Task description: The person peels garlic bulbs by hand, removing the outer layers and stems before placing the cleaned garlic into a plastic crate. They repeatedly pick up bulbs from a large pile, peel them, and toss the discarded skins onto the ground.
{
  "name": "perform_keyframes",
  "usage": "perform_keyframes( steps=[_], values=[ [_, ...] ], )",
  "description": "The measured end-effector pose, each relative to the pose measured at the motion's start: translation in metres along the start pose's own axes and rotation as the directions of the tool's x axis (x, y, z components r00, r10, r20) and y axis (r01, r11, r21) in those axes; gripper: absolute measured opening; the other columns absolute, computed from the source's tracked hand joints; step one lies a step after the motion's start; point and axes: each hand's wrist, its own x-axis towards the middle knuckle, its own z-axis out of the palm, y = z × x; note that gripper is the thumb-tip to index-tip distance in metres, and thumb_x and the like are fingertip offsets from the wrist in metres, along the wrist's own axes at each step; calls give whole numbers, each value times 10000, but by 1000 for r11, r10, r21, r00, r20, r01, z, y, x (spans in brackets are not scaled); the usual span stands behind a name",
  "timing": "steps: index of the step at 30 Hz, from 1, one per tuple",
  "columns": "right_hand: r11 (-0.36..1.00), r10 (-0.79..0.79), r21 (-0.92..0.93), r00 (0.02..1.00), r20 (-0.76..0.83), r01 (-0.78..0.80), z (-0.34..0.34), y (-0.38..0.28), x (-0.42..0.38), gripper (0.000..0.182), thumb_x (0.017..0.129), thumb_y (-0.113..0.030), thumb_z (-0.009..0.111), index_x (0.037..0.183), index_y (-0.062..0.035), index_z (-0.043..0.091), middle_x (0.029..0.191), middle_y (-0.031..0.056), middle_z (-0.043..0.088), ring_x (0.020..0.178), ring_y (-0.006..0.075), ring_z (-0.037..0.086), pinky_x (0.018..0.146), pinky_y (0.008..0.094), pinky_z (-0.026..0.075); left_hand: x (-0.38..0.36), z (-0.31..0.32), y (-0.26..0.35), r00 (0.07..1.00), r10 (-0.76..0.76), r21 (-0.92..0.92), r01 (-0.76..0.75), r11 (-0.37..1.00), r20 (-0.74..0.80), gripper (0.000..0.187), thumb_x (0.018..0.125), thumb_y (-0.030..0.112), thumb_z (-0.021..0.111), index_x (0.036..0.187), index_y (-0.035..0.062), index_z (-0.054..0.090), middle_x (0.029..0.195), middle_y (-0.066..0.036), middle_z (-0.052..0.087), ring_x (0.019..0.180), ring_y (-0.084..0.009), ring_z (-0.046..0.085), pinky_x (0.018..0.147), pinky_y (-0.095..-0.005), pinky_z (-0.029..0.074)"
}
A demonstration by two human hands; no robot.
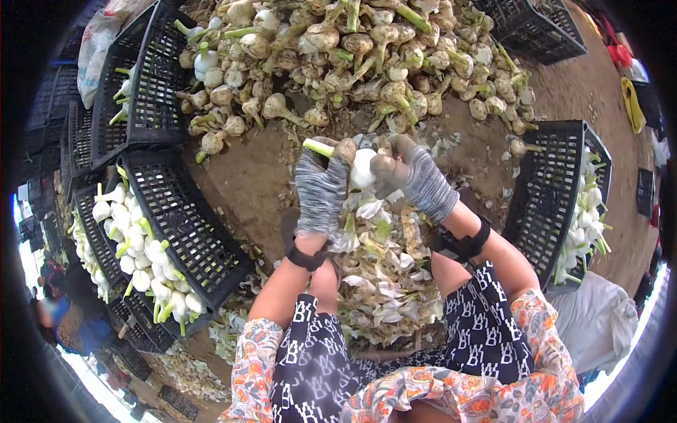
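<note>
A peeled white garlic bulb (363, 168) with a short pale green stem is between my hands, above the littered ground. My left hand (323, 180), in a grey knitted glove with brown fingertips, is closed on its stem side; the cut stem end sticks out to the left. On the bulb's right side, the curled fingers of my gloved right hand (416, 176) press against it, slightly blurred by motion. Loose garlic skins (384, 282) lie below, between my legs. Ahead is a large heap of unpeeled garlic (352, 63) with dirty skins and stems.
On my left, black plastic crates (185, 218) stand close by, one filled with white garlic (144, 254). Another black crate (546, 197) of white garlic is on my right. A further crate (532, 28) is beyond the heap. A white sack (592, 317) lies at right.
</note>
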Motion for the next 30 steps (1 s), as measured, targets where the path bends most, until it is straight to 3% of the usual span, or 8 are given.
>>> perform_keyframes(
  steps=[3,6,9,19,22,26,27,30],
  values=[
    [996,91,-5,994,54,-91,-7,-6,1,342,807,-253,623,941,41,511,808,87,570,675,123,573,567,251,507,-1,0,-4,999,-32,-46,32,998,8,195,814,181,644,870,44,518,749,-7,558,644,-60,482,581,-212,425],
    [999,24,30,995,98,-27,-13,5,-1,325,816,-256,614,932,36,531,799,62,568,708,107,551,622,247,485,-3,2,6,995,-100,-52,100,994,-1,192,816,177,641,871,46,512,739,2,547,639,-51,475,572,-204,421],
    [999,-21,-38,998,55,23,-22,21,6,326,845,-287,574,950,21,549,797,25,559,751,81,504,685,239,437,-3,4,2,999,-16,-27,14,1000,-47,189,815,174,643,868,47,513,734,10,537,640,-44,470,565,-195,416],
    [990,-43,-131,997,57,50,-14,11,5,391,778,-329,639,897,32,547,745,48,566,667,93,516,556,261,447,-6,5,3,999,-4,6,4,1000,-39,186,811,166,647,870,45,518,741,12,535,644,-40,464,563,-195,411],
    [997,41,-62,993,110,-35,-18,12,1,399,790,-331,621,958,23,542,770,48,571,711,102,542,531,258,466,-6,5,2,999,-12,-13,11,1000,-51,187,811,167,647,865,45,516,739,12,536,644,-40,466,563,-195,412],
    [961,92,254,992,81,-110,-13,1,-5,419,834,-349,570,1018,24,520,842,80,573,737,110,550,558,263,484,-6,4,4,997,23,11,-22,1000,-76,190,811,167,647,859,41,513,724,10,539,632,-41,475,561,-198,417],
    [869,-349,-329,929,121,369,-23,22,7,380,831,-309,591,1001,23,521,812,68,565,728,108,539,577,256,476,-7,3,5,996,40,24,-38,999,-81,192,811,168,647,858,40,512,719,9,539,627,-42,479,559,-200,419],
    [954,-176,-246,984,8,173,-5,3,-6,306,788,-213,649,957,13,530,791,51,559,728,107,526,621,253,465,-11,6,7,994,96,11,-95,995,-60,197,810,174,649,861,40,513,700,7,538,604,-47,490,549,-203,422]
  ],
)
